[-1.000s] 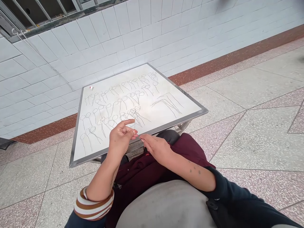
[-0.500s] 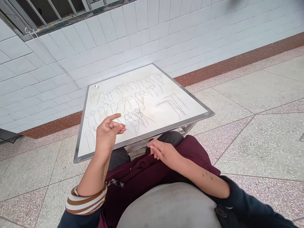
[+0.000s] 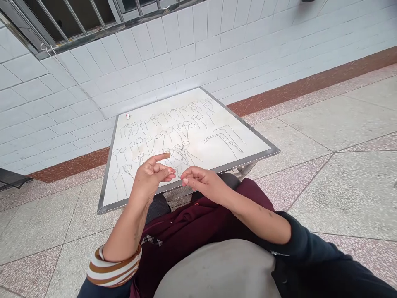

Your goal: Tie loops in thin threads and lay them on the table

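My left hand (image 3: 151,176) is raised above the near edge of a white-topped table, thumb and fingertips pinched together and the index finger stretched out. It pinches what looks like a thin wire-like strand, barely visible at the fingertips. My right hand (image 3: 201,182) is close beside it on the right, fingers curled and thumb near the index finger. Whatever it holds is too fine to make out. Beneath and beyond my hands lie rows of thin dark looped strands (image 3: 181,151), each a ring with two tails. Several longer bent strands (image 3: 225,138) lie at the right.
The white table (image 3: 248,145) has a metal rim and stands against a tiled wall (image 3: 155,62). A small white-and-red object (image 3: 128,116) lies at its far left corner. A barred window (image 3: 77,20) is at upper left. Speckled floor tiles (image 3: 310,174) surround the table.
My right hand has risen and moved left toward my left hand, which has shifted slightly right. The light strand stretched out from my right hand earlier is no longer clearly visible.
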`<action>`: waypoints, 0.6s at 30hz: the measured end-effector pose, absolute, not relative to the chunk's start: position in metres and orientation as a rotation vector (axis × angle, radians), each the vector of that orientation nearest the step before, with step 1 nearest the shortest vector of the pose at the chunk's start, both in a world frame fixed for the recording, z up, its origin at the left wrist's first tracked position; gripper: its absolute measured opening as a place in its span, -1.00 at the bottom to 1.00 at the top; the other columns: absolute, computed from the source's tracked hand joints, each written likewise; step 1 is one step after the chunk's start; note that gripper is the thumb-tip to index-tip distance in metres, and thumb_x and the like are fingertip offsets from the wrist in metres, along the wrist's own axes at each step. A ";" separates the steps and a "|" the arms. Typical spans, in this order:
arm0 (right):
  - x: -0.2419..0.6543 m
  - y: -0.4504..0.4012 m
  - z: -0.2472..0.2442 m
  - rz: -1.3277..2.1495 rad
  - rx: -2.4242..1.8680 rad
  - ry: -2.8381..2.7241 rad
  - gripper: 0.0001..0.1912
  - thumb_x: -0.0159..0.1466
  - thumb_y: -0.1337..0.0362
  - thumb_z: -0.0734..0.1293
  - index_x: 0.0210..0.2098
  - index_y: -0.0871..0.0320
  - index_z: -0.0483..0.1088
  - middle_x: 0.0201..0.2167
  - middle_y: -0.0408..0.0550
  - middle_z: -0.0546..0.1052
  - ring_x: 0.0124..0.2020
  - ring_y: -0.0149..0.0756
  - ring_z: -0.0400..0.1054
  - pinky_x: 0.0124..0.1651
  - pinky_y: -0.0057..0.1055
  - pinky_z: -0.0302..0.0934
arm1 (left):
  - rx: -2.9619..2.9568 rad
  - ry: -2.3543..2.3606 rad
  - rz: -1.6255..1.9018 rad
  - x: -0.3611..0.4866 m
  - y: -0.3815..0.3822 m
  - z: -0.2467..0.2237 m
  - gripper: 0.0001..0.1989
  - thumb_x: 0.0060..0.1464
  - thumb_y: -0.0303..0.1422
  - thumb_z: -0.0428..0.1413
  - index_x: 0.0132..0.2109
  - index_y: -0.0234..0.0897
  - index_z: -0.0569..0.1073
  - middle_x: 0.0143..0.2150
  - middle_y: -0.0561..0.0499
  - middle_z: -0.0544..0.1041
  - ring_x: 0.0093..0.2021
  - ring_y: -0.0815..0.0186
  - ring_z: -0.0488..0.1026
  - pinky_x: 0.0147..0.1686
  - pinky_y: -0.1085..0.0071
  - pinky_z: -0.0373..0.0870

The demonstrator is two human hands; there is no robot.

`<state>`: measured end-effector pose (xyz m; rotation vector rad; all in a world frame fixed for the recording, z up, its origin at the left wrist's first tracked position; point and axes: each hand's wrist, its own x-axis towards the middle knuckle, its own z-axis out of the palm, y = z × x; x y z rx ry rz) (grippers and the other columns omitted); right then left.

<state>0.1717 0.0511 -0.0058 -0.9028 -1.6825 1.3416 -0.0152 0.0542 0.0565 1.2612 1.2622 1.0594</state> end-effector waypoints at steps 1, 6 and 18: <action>0.167 0.050 -0.007 1.254 -0.930 -1.706 -0.82 0.28 0.15 0.29 -0.21 0.11 0.41 -0.35 -0.15 0.54 -0.36 -0.40 0.38 -0.33 -0.49 0.25 | 1.256 1.277 1.069 -0.014 0.053 0.057 -0.47 -0.10 -0.32 0.31 0.06 -0.33 0.44 -0.44 0.04 0.56 -0.39 0.30 0.55 -0.30 0.38 0.44; 0.159 0.042 -0.010 0.825 -1.005 -1.872 -0.85 0.34 0.28 0.22 -0.16 0.08 0.41 -0.39 -0.18 0.53 -0.42 -0.43 0.34 -0.32 -0.49 0.17 | 1.262 1.329 1.090 -0.010 0.050 0.058 -0.48 -0.09 -0.31 0.29 0.05 -0.32 0.45 -0.46 0.05 0.54 -0.37 0.29 0.54 -0.32 0.40 0.43; 0.158 0.044 -0.013 0.678 -1.054 -1.986 -0.87 0.37 0.28 0.19 -0.22 0.10 0.37 -0.40 -0.15 0.51 -0.37 -0.36 0.36 -0.30 -0.46 0.16 | 1.337 1.364 0.950 -0.004 0.048 0.061 -0.39 -0.07 -0.32 0.27 0.16 -0.30 0.36 -0.40 0.01 0.58 -0.32 0.27 0.53 -0.30 0.37 0.42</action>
